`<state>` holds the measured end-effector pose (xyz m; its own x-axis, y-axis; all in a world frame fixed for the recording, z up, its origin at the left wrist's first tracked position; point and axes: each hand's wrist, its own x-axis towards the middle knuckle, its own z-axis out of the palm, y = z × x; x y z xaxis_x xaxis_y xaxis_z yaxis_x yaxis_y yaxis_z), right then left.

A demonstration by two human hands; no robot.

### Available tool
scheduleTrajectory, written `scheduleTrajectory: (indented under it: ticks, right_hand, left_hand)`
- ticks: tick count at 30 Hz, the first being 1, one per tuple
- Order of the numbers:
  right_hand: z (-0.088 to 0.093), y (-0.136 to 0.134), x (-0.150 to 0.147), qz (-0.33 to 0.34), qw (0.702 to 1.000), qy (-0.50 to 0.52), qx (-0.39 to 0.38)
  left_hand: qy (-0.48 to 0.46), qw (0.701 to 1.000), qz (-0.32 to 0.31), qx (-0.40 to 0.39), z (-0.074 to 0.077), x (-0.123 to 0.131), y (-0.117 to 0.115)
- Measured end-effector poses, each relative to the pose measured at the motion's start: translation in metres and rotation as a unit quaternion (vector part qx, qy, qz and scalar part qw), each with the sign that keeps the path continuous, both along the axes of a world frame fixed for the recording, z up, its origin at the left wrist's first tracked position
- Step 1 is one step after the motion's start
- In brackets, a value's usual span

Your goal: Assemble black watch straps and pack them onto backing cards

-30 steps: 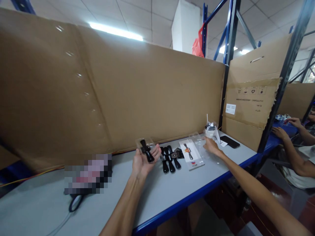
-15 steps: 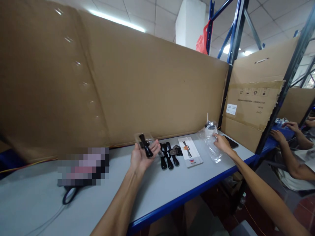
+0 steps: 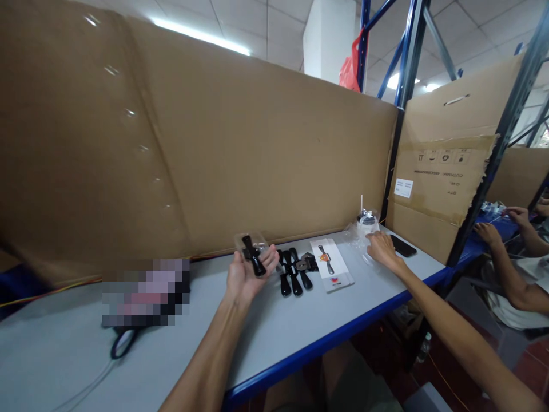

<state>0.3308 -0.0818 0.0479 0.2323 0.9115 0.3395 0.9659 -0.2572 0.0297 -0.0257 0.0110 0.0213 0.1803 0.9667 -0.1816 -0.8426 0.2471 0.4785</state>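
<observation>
On the upturned palm of my left hand (image 3: pixel 249 280) rests a black two-handled spokeshave (image 3: pixel 254 256), with clear plastic around it. The fingers of that hand are loosely curled beneath it. My right hand (image 3: pixel 382 248) is at the right end of the table, its bent fingers pressed into a clear plastic bag (image 3: pixel 354 234). Behind those fingers stands a white container (image 3: pixel 368 224) with a dark top and a thin white stick, partly hidden. Several black spokeshaves (image 3: pixel 292 272) lie side by side between my hands, next to a white box (image 3: pixel 332 266) with a tool picture.
A black phone (image 3: pixel 403 245) lies beyond my right hand. At the left is a blurred-out object (image 3: pixel 146 292) with a black loop and cable. Cardboard panels (image 3: pixel 274 154) wall the back and right of the table (image 3: pixel 274 337). Another person's arm (image 3: pixel 501 252) shows at far right.
My right hand has turned and drawn slightly inward over the clear bag, which is now bunched near its fingers. My left hand holds the spokeshave in the same place.
</observation>
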Motion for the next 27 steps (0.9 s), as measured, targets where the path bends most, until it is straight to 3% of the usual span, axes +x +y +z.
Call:
scheduleTrajectory:
  ticks: [3, 7, 11, 16, 19, 23, 27]
  right_hand:
    - [-0.005, -0.011, -0.030, 0.039, 0.998, -0.014, 0.049]
    - [-0.029, -0.035, -0.092, 0.203, 0.978, 0.051, 0.013]
    - [-0.049, -0.044, -0.132, 0.183, 0.982, 0.052, -0.002]
    - [-0.052, -0.034, -0.124, 0.099, 0.994, 0.038, -0.022]
    - [-0.049, -0.033, -0.109, 0.087, 0.996, 0.021, -0.025]
    - [-0.038, -0.031, -0.107, 0.142, 0.990, 0.020, 0.010]
    - [-0.017, -0.016, -0.137, 0.260, 0.954, 0.124, 0.082]
  left_hand:
    - [0.001, 1.000, 0.006, -0.012, 0.000, 0.001, 0.000]
    - [0.004, 1.000, 0.006, -0.008, -0.002, 0.001, 0.001]
    - [0.013, 1.000, 0.001, -0.012, -0.005, -0.001, 0.003]
    - [0.015, 1.000, 0.004, -0.002, -0.006, 0.000, 0.004]
    - [0.004, 1.000, -0.002, 0.001, -0.005, 0.001, 0.003]
    - [-0.001, 1.000, -0.016, 0.012, -0.005, 0.004, 0.002]
    - [0.001, 0.999, -0.031, 0.029, -0.008, 0.003, 0.003]
